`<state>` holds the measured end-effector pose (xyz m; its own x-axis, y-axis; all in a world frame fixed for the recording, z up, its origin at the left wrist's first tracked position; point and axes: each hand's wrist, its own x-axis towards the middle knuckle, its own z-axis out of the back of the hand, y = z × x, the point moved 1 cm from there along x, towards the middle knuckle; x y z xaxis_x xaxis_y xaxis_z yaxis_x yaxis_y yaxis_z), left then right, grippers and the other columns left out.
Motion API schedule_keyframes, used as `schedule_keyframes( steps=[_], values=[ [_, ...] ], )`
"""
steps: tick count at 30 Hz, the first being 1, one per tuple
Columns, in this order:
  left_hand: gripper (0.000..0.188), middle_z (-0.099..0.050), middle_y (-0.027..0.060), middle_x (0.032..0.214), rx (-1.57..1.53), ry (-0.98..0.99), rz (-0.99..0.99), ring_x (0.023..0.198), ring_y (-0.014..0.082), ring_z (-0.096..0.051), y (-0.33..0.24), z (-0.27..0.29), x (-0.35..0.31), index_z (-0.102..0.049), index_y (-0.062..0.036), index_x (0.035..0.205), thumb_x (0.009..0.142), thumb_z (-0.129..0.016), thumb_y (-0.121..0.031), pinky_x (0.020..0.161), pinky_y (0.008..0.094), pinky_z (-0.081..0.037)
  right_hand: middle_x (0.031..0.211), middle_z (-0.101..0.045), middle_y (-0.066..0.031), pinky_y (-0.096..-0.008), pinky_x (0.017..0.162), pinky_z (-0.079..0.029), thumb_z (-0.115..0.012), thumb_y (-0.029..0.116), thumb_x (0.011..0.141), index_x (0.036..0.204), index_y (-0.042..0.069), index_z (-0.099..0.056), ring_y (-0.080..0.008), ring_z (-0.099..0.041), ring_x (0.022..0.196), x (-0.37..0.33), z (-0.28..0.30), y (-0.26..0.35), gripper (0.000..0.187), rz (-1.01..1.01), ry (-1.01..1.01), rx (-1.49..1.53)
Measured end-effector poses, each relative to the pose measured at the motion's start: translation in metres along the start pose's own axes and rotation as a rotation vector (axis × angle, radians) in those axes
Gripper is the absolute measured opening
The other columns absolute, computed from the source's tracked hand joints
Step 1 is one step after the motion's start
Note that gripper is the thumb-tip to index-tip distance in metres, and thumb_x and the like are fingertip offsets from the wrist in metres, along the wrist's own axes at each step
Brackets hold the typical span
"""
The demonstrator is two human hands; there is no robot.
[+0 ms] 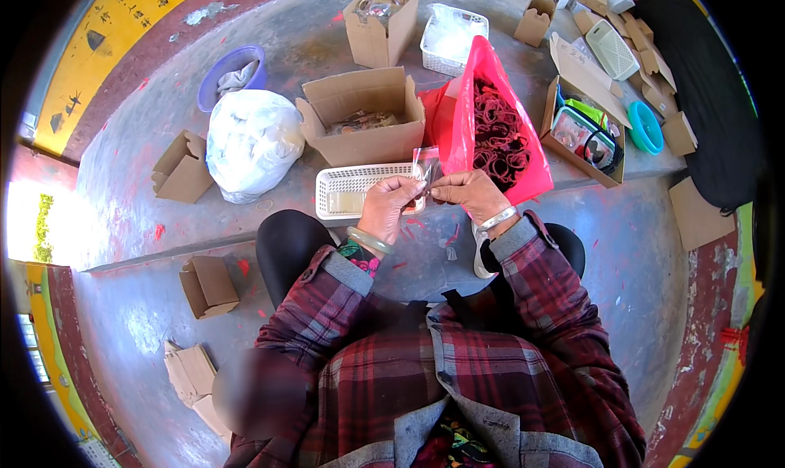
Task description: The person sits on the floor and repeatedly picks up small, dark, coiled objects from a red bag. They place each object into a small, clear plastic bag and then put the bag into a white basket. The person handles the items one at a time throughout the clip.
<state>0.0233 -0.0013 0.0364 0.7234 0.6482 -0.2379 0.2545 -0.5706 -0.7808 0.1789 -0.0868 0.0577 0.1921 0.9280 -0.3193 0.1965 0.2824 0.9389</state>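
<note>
My left hand [389, 207] and my right hand [476, 195] meet in front of me, fingertips pinched close together. Between them a small clear plastic bag [427, 162] stands up, gripped near its lower end. Something small and dark shows by the fingertips, too small to name. Just beyond my left hand lies a white perforated plastic basket [329, 200], partly hidden by that hand. Past my right hand stands a bright pink plastic bag [536, 173], its mouth wide, filled with dark red looped strips [499, 132].
Behind the basket is a cardboard box [364, 150] holding packaged items. A stuffed white plastic bag [253, 145] and purple basin [255, 77] sit left. Rightward are a carton of mixed goods [572, 159] and a teal basin [645, 128]. A raised floor step [163, 254] runs across.
</note>
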Motion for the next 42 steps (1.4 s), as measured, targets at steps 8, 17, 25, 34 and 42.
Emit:
schedule_keyframes(
  steps=[8, 17, 25, 34, 42],
  values=[
    [0.007, -0.062, 0.0031, 0.074, 0.059, -0.014, -0.046, 0.063, 0.0077, -0.051, -0.005, -0.002, -0.002, -0.062, -0.0014, 0.080, 0.081, -0.063, -0.008, 0.059, 0.0205, -0.041, 0.074, -0.062, -0.0012, -0.0212, 0.062, -0.045, -0.067, 0.005, 0.075, 0.088, -0.003, -0.065, -0.0066, -0.055, 0.068, -0.004, 0.004, 0.012, 0.016, 0.169, -0.102, -0.209],
    [0.010, -0.059, -0.0010, 0.066, 0.615, -0.086, -0.179, 0.059, 0.0046, -0.049, -0.013, -0.011, -0.006, -0.064, 0.0007, 0.077, 0.079, -0.065, -0.009, 0.054, 0.0195, -0.039, 0.082, -0.060, -0.0084, -0.0260, 0.059, -0.046, -0.066, 0.003, 0.073, 0.087, 0.002, -0.064, -0.0176, -0.059, 0.066, -0.028, -0.008, 0.051, 0.015, 0.687, -0.336, -0.635],
    [0.011, -0.062, 0.0033, 0.071, 0.983, -0.034, -0.381, 0.065, 0.0071, -0.054, -0.010, -0.013, -0.005, -0.063, 0.0014, 0.077, 0.078, -0.066, -0.009, 0.059, 0.0220, -0.043, 0.079, -0.058, -0.0104, -0.0303, 0.058, -0.046, -0.064, 0.002, 0.070, 0.081, 0.002, -0.061, -0.0227, -0.059, 0.066, -0.022, -0.013, 0.029, 0.011, 0.675, -0.293, -0.832],
    [0.020, -0.065, 0.0087, 0.083, 0.874, 0.223, -0.124, 0.078, 0.0141, -0.061, 0.005, -0.004, 0.000, -0.061, -0.0001, 0.095, 0.078, -0.064, -0.010, 0.068, 0.0271, -0.048, 0.071, -0.059, -0.0115, -0.0311, 0.054, -0.046, -0.064, 0.010, 0.073, 0.082, 0.003, -0.061, -0.0250, -0.059, 0.060, -0.022, -0.013, 0.025, 0.012, 0.617, -0.253, -0.806],
    [0.019, -0.066, 0.0042, 0.085, 0.862, 0.343, 0.094, 0.078, 0.0100, -0.060, 0.009, 0.001, 0.002, -0.064, 0.0014, 0.096, 0.085, -0.054, -0.009, 0.070, 0.0233, -0.048, 0.069, -0.059, -0.0117, -0.0338, 0.058, -0.047, -0.064, 0.012, 0.070, 0.077, 0.003, -0.065, -0.0261, -0.060, 0.063, -0.019, -0.006, 0.018, 0.012, 0.585, -0.065, -0.784]
  ],
)
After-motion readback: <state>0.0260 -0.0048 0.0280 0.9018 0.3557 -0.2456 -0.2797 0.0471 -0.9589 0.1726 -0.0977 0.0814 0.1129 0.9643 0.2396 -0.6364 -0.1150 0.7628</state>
